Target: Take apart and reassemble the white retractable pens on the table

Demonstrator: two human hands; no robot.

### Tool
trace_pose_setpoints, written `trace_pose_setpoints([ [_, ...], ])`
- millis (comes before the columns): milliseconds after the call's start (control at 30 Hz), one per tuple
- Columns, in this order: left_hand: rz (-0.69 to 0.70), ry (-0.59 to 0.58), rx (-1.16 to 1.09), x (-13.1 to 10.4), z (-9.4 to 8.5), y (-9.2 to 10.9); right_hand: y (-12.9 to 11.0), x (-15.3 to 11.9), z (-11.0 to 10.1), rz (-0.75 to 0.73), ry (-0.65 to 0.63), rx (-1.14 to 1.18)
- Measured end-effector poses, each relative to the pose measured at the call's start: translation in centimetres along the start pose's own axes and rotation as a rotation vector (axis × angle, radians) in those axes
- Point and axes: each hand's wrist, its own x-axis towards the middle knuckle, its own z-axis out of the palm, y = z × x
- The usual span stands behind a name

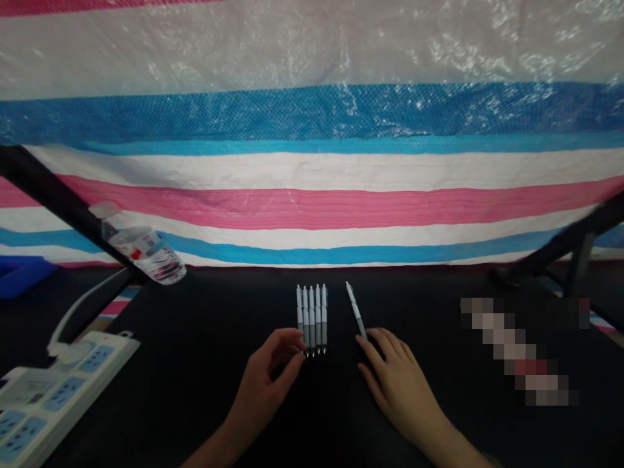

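Several white-and-grey pens [312, 318] lie side by side in a row on the black table [195, 390], tips towards me. My left hand [270, 367] is at the row's lower left end, thumb and index finger curved and apart. Its fingertips are at the leftmost pen and partly cover its grey end. To the right of the row lies a single pen of the same kind [354, 304], slightly slanted. My right hand [397, 370] rests at its lower end, fingers stretched out, the index fingertip over the pen's tip. Whether that finger presses on it I cannot tell.
A white power strip [73, 383] with a plugged-in cable lies at the left, near a blue bin [24, 274]. A clear plastic bottle [151, 253] leans at the back left. Striped sheeting [312, 208] hangs behind the table. A blurred-out object lies at the right.
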Motion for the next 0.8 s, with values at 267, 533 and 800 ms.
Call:
trace_pose_setpoints([
  [267, 0.092, 0.005, 0.017, -1.7, 1.5, -0.7, 0.1, 0.0, -1.5, 0.128, 0.196, 0.320],
  [533, 0.102, 0.007, -0.004, -2.1, 1.4, -0.8, -0.5, -1.1, -3.8, 0.514, 0.507, 0.825],
  [800, 0.105, -0.131, -0.033, -2.7, 2.1, -2.8, -1.3, -0.5, -3.3, 0.672, -0.011, 1.706],
])
